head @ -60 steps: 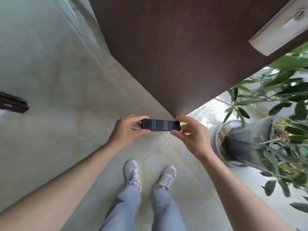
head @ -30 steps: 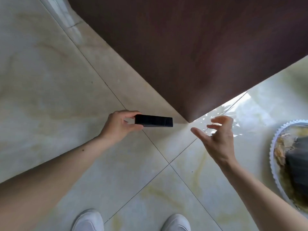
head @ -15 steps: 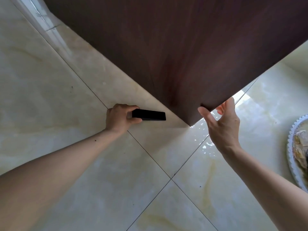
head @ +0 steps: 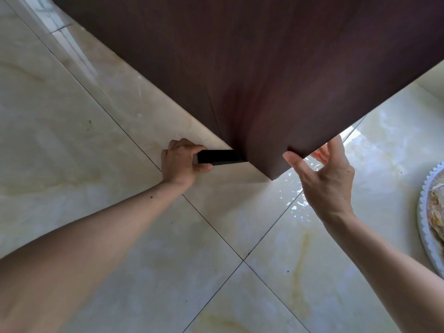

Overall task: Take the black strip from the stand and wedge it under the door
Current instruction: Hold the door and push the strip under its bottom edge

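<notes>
Fingers and thumb of the left hand are clenched around the near end of the black rectangular strip, which lies low against the pale glossy tiled floor. The strip's far end meets the bottom edge of the dark brown wood-grain door, just left of the door's lower corner; whether that end has gone under the door or only touches it cannot be told from this angle.

On the other side of the corner, the right hand has its grip on the door's outer edge, the thumb lying on the near face and the fingers curled behind the edge, so it is grasping the door itself. Both forearms are bare and reach forward from the bottom of the view.

Dark grout lines cross the floor in an X below the hands, and bright light reflects off the tiles beside the right hand. At the right border, a white scalloped-rim dish with brownish contents is only partly in view, well apart from the strip.
</notes>
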Tool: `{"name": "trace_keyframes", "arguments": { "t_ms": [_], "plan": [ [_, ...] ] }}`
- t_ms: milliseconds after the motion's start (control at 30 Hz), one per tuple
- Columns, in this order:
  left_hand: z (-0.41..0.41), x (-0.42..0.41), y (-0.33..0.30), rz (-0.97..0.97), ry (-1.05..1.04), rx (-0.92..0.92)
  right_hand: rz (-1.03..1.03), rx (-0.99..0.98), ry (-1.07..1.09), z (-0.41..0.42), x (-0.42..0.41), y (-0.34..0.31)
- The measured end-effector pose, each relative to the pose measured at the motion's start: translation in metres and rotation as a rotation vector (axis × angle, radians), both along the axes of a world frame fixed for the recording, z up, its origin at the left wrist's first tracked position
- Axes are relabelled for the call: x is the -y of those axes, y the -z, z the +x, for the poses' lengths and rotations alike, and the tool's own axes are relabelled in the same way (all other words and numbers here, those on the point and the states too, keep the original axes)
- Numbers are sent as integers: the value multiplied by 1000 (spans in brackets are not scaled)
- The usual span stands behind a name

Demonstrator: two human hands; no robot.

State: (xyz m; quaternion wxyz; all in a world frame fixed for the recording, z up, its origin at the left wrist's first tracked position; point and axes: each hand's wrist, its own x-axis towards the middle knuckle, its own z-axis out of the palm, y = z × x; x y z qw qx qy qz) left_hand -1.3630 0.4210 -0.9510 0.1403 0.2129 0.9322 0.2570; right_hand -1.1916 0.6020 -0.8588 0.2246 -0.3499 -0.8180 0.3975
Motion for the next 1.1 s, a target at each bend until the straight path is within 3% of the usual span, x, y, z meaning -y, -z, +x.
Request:
{"name": "trace_keyframes", "arguments": {
  "t_ms": [600,1100],
  "plan": [
    [6,-5,-4,71,-1,82,-46,-40,18,-1,1,-2],
    [1,10,-3,183,24,106,73,28,-26,-1,-7,4]
  ]
}}
